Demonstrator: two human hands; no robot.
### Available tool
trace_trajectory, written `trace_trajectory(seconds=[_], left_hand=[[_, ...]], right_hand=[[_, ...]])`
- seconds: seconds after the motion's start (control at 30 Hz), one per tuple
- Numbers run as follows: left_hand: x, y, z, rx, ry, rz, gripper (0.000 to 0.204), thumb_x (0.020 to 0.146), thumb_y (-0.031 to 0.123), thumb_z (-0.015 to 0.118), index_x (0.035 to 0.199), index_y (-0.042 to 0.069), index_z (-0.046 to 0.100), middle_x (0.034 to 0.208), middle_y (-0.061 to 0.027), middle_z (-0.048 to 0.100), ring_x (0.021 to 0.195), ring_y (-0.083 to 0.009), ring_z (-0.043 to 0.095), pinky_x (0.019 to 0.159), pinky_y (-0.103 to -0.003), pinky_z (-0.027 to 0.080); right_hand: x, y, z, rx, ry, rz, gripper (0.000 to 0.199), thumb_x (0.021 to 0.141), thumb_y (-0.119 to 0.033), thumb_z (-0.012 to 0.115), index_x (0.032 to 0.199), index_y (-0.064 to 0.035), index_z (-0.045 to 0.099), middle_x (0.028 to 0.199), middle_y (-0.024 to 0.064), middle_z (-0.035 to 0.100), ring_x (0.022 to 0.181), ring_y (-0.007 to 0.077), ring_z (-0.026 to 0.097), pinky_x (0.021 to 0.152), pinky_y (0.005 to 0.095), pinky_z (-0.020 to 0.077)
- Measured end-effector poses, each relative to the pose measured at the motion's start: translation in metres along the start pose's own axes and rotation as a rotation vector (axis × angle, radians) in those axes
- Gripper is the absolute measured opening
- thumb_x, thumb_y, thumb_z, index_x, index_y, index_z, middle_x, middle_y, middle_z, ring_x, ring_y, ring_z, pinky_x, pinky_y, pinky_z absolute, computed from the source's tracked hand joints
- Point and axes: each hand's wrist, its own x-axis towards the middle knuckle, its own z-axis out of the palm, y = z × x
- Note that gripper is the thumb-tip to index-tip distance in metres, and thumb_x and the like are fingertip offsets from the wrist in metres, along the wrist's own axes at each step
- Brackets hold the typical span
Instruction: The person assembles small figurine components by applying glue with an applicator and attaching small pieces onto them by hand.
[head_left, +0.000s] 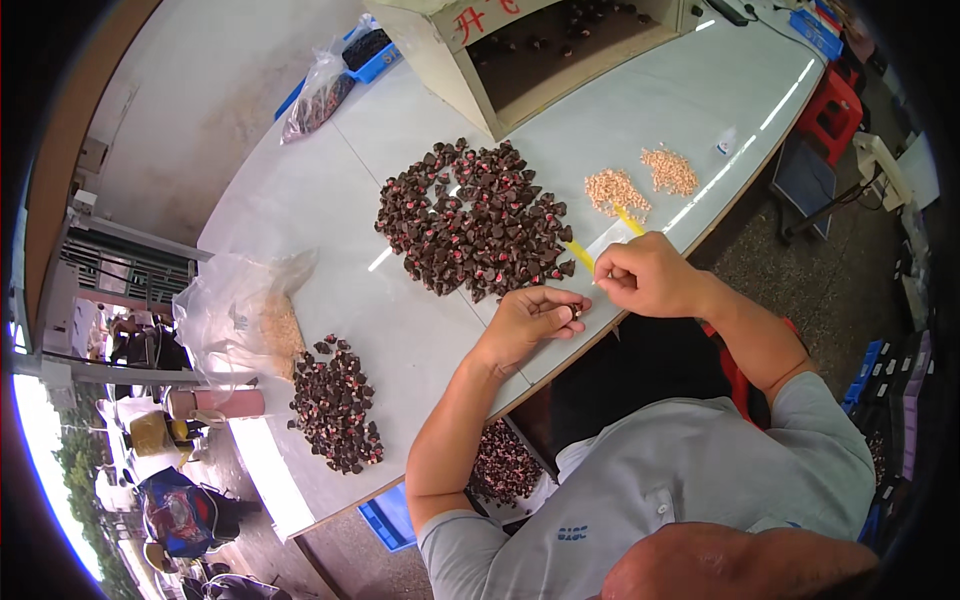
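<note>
Near the table's front edge, my left hand (530, 325) is closed around a small dark part (577, 310) with a reddish spot, held between thumb and fingers. My right hand (645, 275) hovers just to its right, pinching a tiny pale piece (595, 283), too small to make out fully. Beyond both hands spreads a large pile of dark brown, knob-like parts (480, 230), many showing red centres. Two small heaps of pale beige pieces, the nearer heap (613, 190) and the farther heap (669, 172), lie past my right hand. Yellow strips (580, 256) are on the tabletop beside them.
A smaller pile of dark parts (335, 410) lies at left, near a clear plastic bag (235, 315) of pale pieces. An open-fronted cream box (485, 95) stands at the back. Below the table edge, a container (540, 452) holds more dark-red parts. A red stool (832, 115) stands right.
</note>
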Motion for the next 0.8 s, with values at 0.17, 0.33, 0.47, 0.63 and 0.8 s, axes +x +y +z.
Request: trace_trajectory(seconds=[0.17, 0.33, 0.47, 0.63, 0.8], left_hand=[[0.001, -0.003, 0.001, -0.015, 0.006, 0.017, 0.028, 0.096, 0.009, 0.065, 0.120, -0.005, 0.062, 0.111, -0.0141, 0.069, 0.095, -0.0183, 0.070, 0.083, -0.027, 0.057], [0.001, -0.004, 0.001, -0.029, 0.018, 0.018, 0.027, 0.095, 0.005, 0.064, 0.119, -0.008, 0.062, 0.112, -0.0150, 0.069, 0.094, -0.0194, 0.070, 0.083, -0.027, 0.058], [0.001, -0.003, 0.001, -0.018, 0.009, 0.021, 0.026, 0.095, 0.004, 0.065, 0.117, -0.008, 0.063, 0.110, -0.0149, 0.069, 0.094, -0.0198, 0.071, 0.082, -0.027, 0.058], [0.000, -0.004, 0.000, -0.030, 0.010, 0.021, 0.026, 0.095, 0.005, 0.065, 0.117, -0.008, 0.064, 0.109, -0.0146, 0.070, 0.093, -0.0199, 0.071, 0.082, -0.028, 0.058], [-0.002, -0.005, -0.004, -0.018, 0.001, 0.018, 0.025, 0.094, 0.005, 0.067, 0.115, -0.008, 0.066, 0.107, -0.0148, 0.070, 0.092, -0.0202, 0.071, 0.081, -0.028, 0.058]], right_hand=[[-0.002, -0.005, 0.025, 0.026, 0.025, -0.104, 0.012, 0.077, -0.004, 0.071, 0.081, -0.0073, 0.061, 0.056, 0.0055, 0.059, 0.049, 0.0239, 0.060, 0.047, 0.0339, 0.0439], [-0.003, -0.001, 0.030, -0.087, 0.058, -0.165, 0.015, 0.073, 0.000, 0.072, 0.081, -0.0071, 0.061, 0.054, 0.0047, 0.056, 0.047, 0.0241, 0.057, 0.048, 0.0336, 0.0427], [-0.003, -0.002, 0.034, -0.095, 0.056, -0.157, 0.010, 0.077, -0.005, 0.070, 0.080, -0.0084, 0.061, 0.057, 0.0068, 0.060, 0.049, 0.0282, 0.060, 0.047, 0.0373, 0.0446], [-0.005, -0.005, 0.030, 0.101, -0.022, 0.032, 0.012, 0.081, -0.004, 0.072, 0.083, -0.0035, 0.060, 0.061, 0.0071, 0.060, 0.051, 0.0197, 0.058, 0.050, 0.0314, 0.0442], [0.003, -0.010, 0.028, 0.193, -0.119, 0.212, 0.021, 0.085, -0.011, 0.074, 0.092, -0.0041, 0.055, 0.064, 0.0081, 0.061, 0.056, 0.0217, 0.059, 0.054, 0.0333, 0.0443]])
